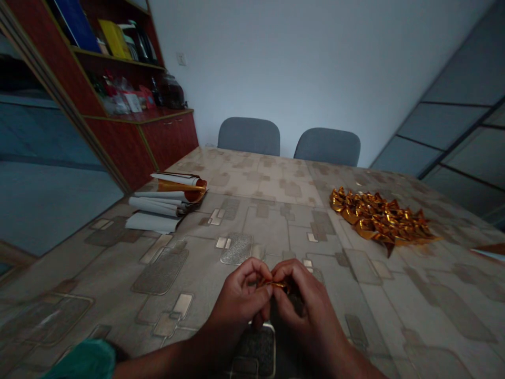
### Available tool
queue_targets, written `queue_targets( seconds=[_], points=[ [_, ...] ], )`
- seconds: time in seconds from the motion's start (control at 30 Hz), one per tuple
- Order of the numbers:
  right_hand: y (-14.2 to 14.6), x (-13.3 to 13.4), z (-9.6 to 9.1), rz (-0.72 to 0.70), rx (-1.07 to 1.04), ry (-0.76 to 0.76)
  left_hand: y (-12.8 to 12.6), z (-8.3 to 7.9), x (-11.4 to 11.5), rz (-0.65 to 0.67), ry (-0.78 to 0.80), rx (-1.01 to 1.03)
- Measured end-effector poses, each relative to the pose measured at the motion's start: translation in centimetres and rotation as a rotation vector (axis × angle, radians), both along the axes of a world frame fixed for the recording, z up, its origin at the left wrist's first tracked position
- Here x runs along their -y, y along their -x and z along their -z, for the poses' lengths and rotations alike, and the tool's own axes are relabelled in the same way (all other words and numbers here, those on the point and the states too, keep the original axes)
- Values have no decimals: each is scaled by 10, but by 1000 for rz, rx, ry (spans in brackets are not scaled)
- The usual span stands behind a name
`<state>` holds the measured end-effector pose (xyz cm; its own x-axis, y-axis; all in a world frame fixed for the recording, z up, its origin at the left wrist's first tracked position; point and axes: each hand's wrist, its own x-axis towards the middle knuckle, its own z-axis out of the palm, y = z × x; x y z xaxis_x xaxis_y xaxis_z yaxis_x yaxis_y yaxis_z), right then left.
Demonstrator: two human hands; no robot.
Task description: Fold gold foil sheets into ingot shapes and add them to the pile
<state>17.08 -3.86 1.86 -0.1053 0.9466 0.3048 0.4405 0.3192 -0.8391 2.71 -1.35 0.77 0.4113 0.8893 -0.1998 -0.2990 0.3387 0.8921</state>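
Both hands meet at the near edge of the table [276,210]. My left hand [240,300] and my right hand [303,305] have their fingers curled and pinched together on a small piece of gold foil paper [276,285] between the fingertips. Most of the piece is hidden by the fingers. To the far right lies a pile of several folded gold foil pieces [379,216]. At the left, a stack of curled sheets [165,202], white on one side and gold on the other, rests on the table.
Two grey chairs [249,136] stand at the table's far side. A red-brown cabinet with shelves [134,105] holding books and jars stands at the left. A teal sleeve [84,360] shows at the bottom left. The tablecloth has a beige block pattern.
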Motion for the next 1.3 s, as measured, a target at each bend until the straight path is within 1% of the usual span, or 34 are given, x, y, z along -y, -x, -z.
queue_targets(
  seconds=[0.2,0.4,0.6,0.7,0.83,0.93,1.1,1.3],
  points=[
    [0,0,3,12,1,4,-2,-3,-1,20,-4,8],
    [-1,0,6,24,-2,43,-1,-4,-2,31,34,-35],
    [-1,1,7,35,23,36,-2,-3,-4,42,64,-53],
    [-1,0,5,45,34,68,-1,-4,-4,60,104,-31],
    [-3,-2,0,65,28,87,5,-8,-4,94,187,50],
    [-3,-3,-1,65,29,86,6,-7,-5,118,188,59],
    [-2,-3,1,53,69,63,1,-2,-7,75,139,-49],
    [-2,-3,0,36,73,32,0,-4,-6,57,186,10]
  ],
)
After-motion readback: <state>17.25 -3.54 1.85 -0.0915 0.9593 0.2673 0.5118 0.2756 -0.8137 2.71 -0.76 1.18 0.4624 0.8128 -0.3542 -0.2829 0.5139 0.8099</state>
